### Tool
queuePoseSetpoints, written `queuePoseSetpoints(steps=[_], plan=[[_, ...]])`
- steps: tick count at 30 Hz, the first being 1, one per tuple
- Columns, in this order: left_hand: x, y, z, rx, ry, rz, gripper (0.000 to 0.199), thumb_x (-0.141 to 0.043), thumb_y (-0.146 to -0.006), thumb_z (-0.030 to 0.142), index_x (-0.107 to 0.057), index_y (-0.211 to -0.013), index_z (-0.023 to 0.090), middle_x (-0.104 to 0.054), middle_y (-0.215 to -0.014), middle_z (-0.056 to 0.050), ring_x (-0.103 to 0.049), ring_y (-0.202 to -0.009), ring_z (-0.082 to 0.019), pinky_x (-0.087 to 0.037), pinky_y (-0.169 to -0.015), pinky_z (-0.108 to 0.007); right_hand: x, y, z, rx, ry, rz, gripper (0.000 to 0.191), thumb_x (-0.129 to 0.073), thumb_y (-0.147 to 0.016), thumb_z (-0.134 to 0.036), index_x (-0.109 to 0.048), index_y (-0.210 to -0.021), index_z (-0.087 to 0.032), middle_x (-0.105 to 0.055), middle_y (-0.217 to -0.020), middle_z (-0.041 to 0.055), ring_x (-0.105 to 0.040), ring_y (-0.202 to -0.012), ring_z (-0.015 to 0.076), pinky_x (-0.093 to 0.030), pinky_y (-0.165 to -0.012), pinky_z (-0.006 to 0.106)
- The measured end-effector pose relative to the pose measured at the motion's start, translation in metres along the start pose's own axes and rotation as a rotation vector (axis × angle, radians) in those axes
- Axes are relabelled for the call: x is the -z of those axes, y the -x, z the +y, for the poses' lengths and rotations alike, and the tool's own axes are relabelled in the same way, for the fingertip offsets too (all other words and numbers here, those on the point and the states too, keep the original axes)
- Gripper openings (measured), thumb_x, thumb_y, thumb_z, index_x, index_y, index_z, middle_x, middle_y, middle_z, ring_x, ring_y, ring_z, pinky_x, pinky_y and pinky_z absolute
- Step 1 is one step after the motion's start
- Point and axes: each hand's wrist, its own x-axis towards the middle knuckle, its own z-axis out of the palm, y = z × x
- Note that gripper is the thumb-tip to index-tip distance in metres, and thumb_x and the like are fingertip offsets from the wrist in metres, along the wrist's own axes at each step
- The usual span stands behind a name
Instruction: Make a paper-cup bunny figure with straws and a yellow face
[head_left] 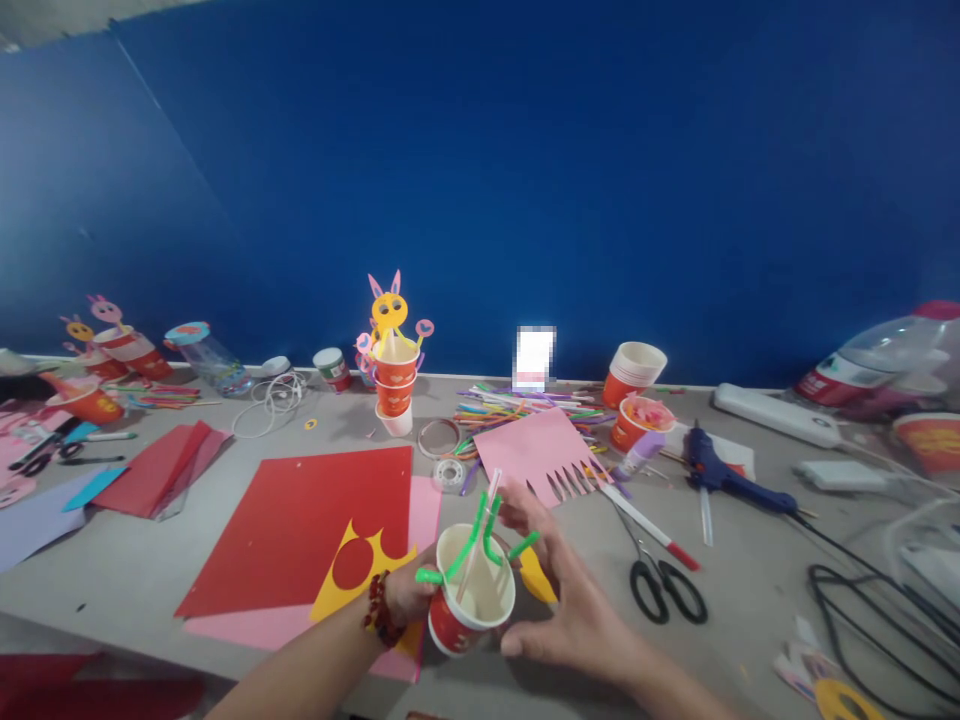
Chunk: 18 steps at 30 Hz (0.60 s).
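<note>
A red and white paper cup (pixel 454 625) tilts toward me, its open mouth showing. Green bendy straws (pixel 474 540) stick up inside it with their short ends bent outward, one over each side, and a paler straw stands between them. My left hand (pixel 414 592), a dark red bead bracelet on its wrist, grips the cup from the left and behind; most of its fingers are hidden. Close by on the right, my right hand (pixel 566 590) has its thumb and fingers spread around the cup's side. Yellow cut paper (pixel 352 575) lies behind the left wrist.
Red paper (pixel 292 520) and fringed pink paper (pixel 536 450) lie on the table. Black-handled scissors (pixel 666 590), a blue glue gun (pixel 731 475) and its cable are at right. Stacked decorated cups (pixel 396 375) stand near the blue wall, with many straws (pixel 495 402) beside them.
</note>
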Motion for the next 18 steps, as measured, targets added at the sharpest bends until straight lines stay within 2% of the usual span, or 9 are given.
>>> queuePoseSetpoints(steps=[2, 5, 7, 9, 11, 14, 18], plan=[[0.001, 0.000, -0.001, -0.023, -0.020, 0.007, 0.092, -0.077, -0.052, 0.074, -0.065, -0.118, 0.012, -0.071, -0.106, -0.017, -0.066, -0.098, -0.037, -0.051, -0.082, -0.043, 0.003, 0.003, -0.003, 0.087, 0.100, 0.133, 0.104, -0.076, -0.071, -0.062, -0.023, -0.152, -0.027, -0.037, -0.151, 0.0173, -0.041, -0.136, 0.0374, -0.037, -0.110, 0.052], [0.002, 0.000, -0.001, -0.064, -0.048, 0.014, 0.092, -0.075, -0.055, 0.075, -0.062, -0.122, 0.012, -0.070, -0.109, -0.018, -0.065, -0.102, -0.038, -0.050, -0.085, -0.045, 0.006, 0.006, -0.013, 0.254, 0.286, 0.334, 0.070, -0.074, -0.080, -0.050, -0.045, -0.139, -0.026, -0.056, -0.131, 0.0148, -0.052, -0.122, 0.0359, -0.043, -0.102, 0.051], [0.002, 0.002, 0.001, -0.078, -0.072, 0.027, 0.090, -0.073, -0.059, 0.075, -0.062, -0.123, 0.012, -0.070, -0.110, -0.018, -0.065, -0.103, -0.037, -0.050, -0.085, -0.044, 0.007, 0.008, -0.020, 0.346, 0.286, 0.385, 0.037, -0.067, -0.087, -0.033, -0.057, -0.122, -0.027, -0.065, -0.105, 0.0103, -0.060, -0.102, 0.0304, -0.049, -0.089, 0.046], [0.003, 0.003, 0.005, -0.079, -0.096, 0.031, 0.087, -0.073, -0.061, 0.074, -0.062, -0.123, 0.013, -0.069, -0.111, -0.018, -0.065, -0.103, -0.035, -0.050, -0.085, -0.042, 0.007, 0.009, -0.024, 0.391, 0.189, 0.381, 0.019, -0.056, -0.093, -0.018, -0.060, -0.109, -0.027, -0.063, -0.085, 0.0053, -0.061, -0.081, 0.0234, -0.051, -0.074, 0.039], [0.004, 0.004, 0.009, -0.066, -0.116, 0.020, 0.087, -0.076, -0.060, 0.071, -0.062, -0.123, 0.013, -0.069, -0.111, -0.017, -0.065, -0.101, -0.034, -0.049, -0.084, -0.040, 0.008, 0.010, -0.023, 0.382, 0.098, 0.388, 0.020, -0.050, -0.094, -0.011, -0.061, -0.102, -0.026, -0.059, -0.074, 0.0017, -0.056, -0.068, 0.0184, -0.048, -0.063, 0.033], [0.007, 0.003, 0.013, -0.040, -0.136, -0.006, 0.091, -0.085, -0.053, 0.064, -0.060, -0.124, 0.014, -0.068, -0.111, -0.015, -0.065, -0.099, -0.031, -0.048, -0.084, -0.038, 0.014, 0.012, -0.015, 0.279, 0.026, 0.444, 0.014, -0.051, -0.096, -0.017, -0.060, -0.088, -0.024, -0.053, -0.067, -0.0010, -0.050, -0.060, 0.0151, -0.041, -0.054, 0.027], [0.010, -0.001, 0.014, -0.027, -0.171, -0.037, 0.092, -0.090, -0.048, 0.056, -0.059, -0.124, 0.015, -0.067, -0.110, -0.014, -0.063, -0.098, -0.030, -0.047, -0.085, -0.037, 0.023, 0.016, 0.002, 0.131, 0.024, 0.474, 0.032, -0.050, -0.099, -0.029, -0.053, -0.068, -0.021, -0.048, -0.061, -0.0016, -0.044, -0.054, 0.0137, -0.035, -0.050, 0.027]])
